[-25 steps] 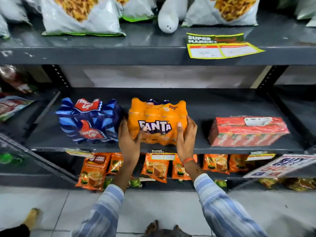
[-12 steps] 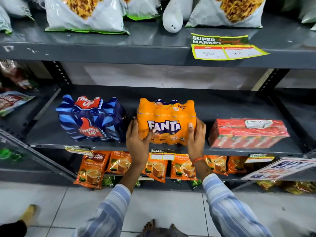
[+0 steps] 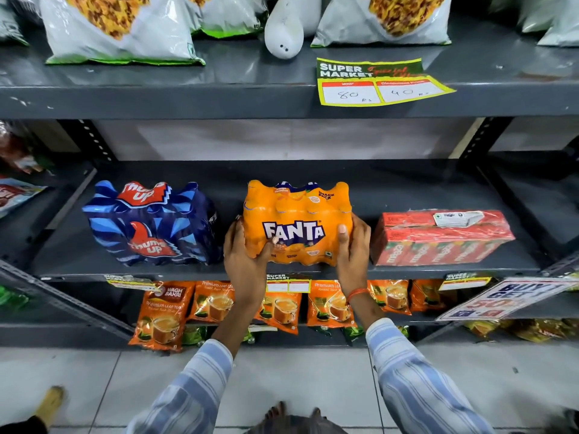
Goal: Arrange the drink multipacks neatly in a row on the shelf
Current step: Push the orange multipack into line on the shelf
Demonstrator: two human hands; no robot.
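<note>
Orange pack: orange shrink-wrapped Fanta bottle multipack (image 3: 297, 222), white "FANTA" lettering on a dark blue patch facing the camera, "SNACK PACK" printed at its top right corner; scalloped upper edge where the bottle tops press against the film.
Position: it sits at the front middle of the dark grey metal middle shelf (image 3: 376, 189), upright and roughly square to the shelf edge.
Left neighbour: dark blue shrink-wrapped Thums Up multipack (image 3: 150, 223) with red logo, near the orange pack with a narrow gap, turned slightly off square.
Right neighbour: red film-wrapped flat pack of drink cartons (image 3: 438, 238), lying low, close to the right hand.
Left hand (image 3: 246, 261): grip pressed against the pack's left side, thumb across the lower front face.
Right hand (image 3: 352, 245): grip pressed against the pack's right side, thumb on the front; orange thread band at the wrist.
Sleeves: blue-and-white striped cloth on both forearms.
Below: orange tea pouches (image 3: 163, 314) hang along the lower shelf.
Above: yellow-bordered price label (image 3: 376, 81) on the upper shelf edge.
</note>
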